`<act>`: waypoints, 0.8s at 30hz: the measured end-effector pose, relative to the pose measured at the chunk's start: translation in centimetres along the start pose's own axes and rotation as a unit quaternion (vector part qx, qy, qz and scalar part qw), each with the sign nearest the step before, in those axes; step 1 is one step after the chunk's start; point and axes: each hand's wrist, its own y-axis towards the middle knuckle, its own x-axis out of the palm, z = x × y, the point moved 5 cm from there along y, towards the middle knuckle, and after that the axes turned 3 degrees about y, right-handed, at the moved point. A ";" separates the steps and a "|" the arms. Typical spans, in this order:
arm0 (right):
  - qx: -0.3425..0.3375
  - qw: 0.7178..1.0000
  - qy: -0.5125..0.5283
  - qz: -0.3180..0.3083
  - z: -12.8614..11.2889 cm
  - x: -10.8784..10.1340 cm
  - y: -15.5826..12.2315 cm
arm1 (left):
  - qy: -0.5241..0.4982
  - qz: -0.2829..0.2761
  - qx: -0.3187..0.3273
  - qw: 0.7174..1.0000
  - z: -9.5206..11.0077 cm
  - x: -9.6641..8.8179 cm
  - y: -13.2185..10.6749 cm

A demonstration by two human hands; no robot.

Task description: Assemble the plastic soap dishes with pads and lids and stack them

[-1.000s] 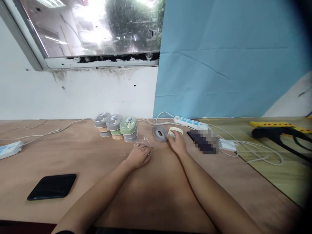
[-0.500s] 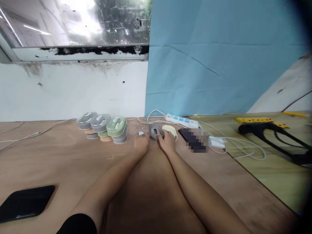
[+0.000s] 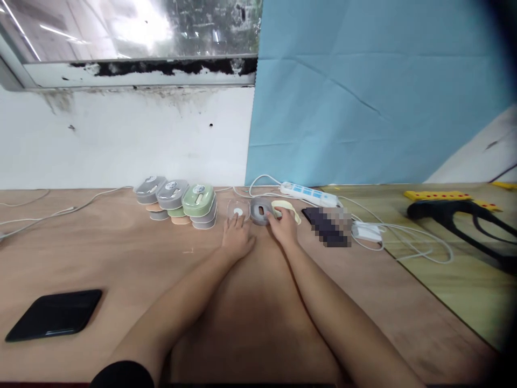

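My left hand (image 3: pixel 237 236) lies palm down on the table, fingers stretched and spread, their tips at the near edge of a clear plastic lid (image 3: pixel 231 206) with a round white label. My right hand (image 3: pixel 285 227) has thumb and fingers apart. Its thumb touches the right side of a grey rounded box part with an oval slot (image 3: pixel 257 217). The other fingers reach over a pale yellow curved piece (image 3: pixel 291 209); their tips are partly hidden. To the left stand stacked small lidded boxes: a green one (image 3: pixel 197 200) in front and grey ones (image 3: pixel 173 195) behind it.
A white power strip (image 3: pixel 311 194) lies along the wall with loose cables. A dark phone (image 3: pixel 319 221), partly pixelated, and a white adapter (image 3: pixel 367 231) are on the right. A black flat device (image 3: pixel 54 315) lies front left. Black frame-like gear (image 3: pixel 440 215) sits far right.
My left hand has drawn back slightly and its fingers have spread, showing more of the clear lid. My right hand stays at the grey part and yellow piece. The camera view has shifted.
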 end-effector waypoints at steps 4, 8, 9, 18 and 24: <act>-0.019 0.999 0.032 -0.006 0.3 0.3 0.1 | -0.001 -0.034 -0.023 0.999 -1.0 0.0 -1.6; -0.032 0.998 0.048 -0.015 0.1 0.4 0.0 | -0.008 -0.045 -0.028 0.999 -1.3 -0.1 -1.8; -0.033 0.998 0.049 -0.016 0.0 0.4 0.0 | -0.008 -0.045 -0.027 0.999 -1.2 -0.2 -1.8; -0.057 0.996 0.057 -0.042 -1.0 0.7 -0.3 | -0.002 -0.024 -0.028 0.999 -0.8 -0.8 -1.9; -0.076 0.993 0.060 -0.067 -1.4 0.9 -0.5 | -0.009 -0.037 -0.040 0.998 -1.2 -0.3 -1.9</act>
